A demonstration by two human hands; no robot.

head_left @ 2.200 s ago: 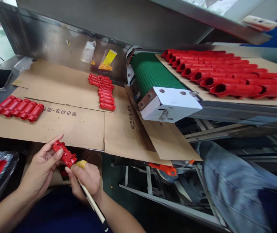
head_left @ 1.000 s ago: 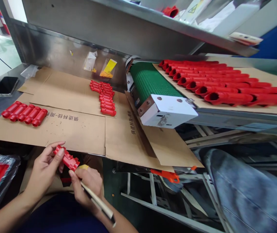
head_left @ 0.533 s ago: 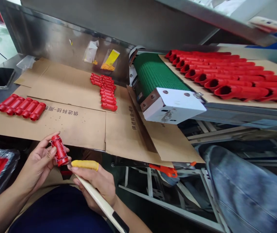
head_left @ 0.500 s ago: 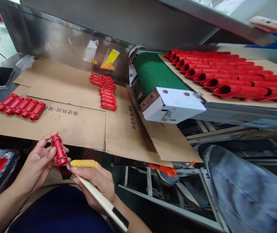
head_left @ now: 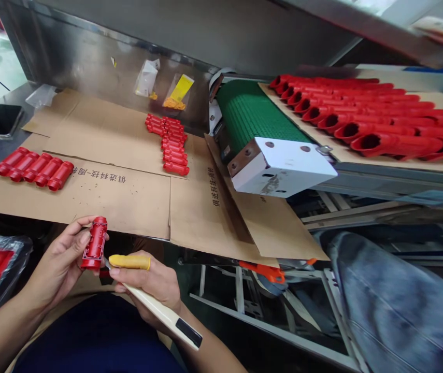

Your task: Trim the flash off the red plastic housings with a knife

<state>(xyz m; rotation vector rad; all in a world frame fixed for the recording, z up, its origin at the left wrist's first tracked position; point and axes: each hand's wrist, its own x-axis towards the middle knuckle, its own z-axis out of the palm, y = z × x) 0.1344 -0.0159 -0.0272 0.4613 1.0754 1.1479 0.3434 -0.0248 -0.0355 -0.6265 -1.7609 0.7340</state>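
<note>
Between the thumb and fingers of my left hand (head_left: 63,254) is a red plastic tube (head_left: 96,243) with pale lines on its side, held nearly upright. My right hand (head_left: 153,280) grips a knife (head_left: 162,313) with a long cream handle and a black patch near its rear end. A yellow finger cot (head_left: 130,262) covers the right index finger. The knife's thin metal tip is beside the tube's lower end; whether it touches I cannot tell. Both hands are in front of the cardboard's near edge, above my lap.
Red tubes (head_left: 34,168) lie in a row on the cardboard (head_left: 128,207); a cluster of more (head_left: 174,150) lies farther right. A green conveyor belt (head_left: 260,114) stands right, beside rows of larger red tubes (head_left: 384,142). A lined tray (head_left: 21,248) sits lower left, a phone (head_left: 1,121) behind.
The red tube has turned more upright and shifted slightly right in my left hand. My right hand and the knife have moved slightly left. The view has shifted a little.
</note>
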